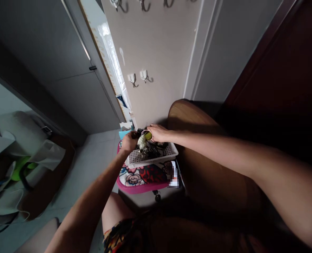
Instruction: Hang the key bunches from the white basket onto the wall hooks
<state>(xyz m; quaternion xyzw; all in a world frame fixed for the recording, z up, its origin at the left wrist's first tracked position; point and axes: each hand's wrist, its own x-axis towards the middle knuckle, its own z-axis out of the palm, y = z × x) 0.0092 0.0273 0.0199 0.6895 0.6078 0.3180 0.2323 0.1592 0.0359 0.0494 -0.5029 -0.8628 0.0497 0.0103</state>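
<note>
Fingers of the left hand (129, 142) and right hand (157, 134) curl inward, their exact pinch impossible to tell; between them, the pale knobbly piece (141, 142) seems light, soft, best held mid-body.

Head view: from above, facing forward, down at hands (129, 142).

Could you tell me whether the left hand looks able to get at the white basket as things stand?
Probably yes: the left hand is close to the white basket, and nothing visible blocks its near side, though the hand's grip is unclear.
</note>
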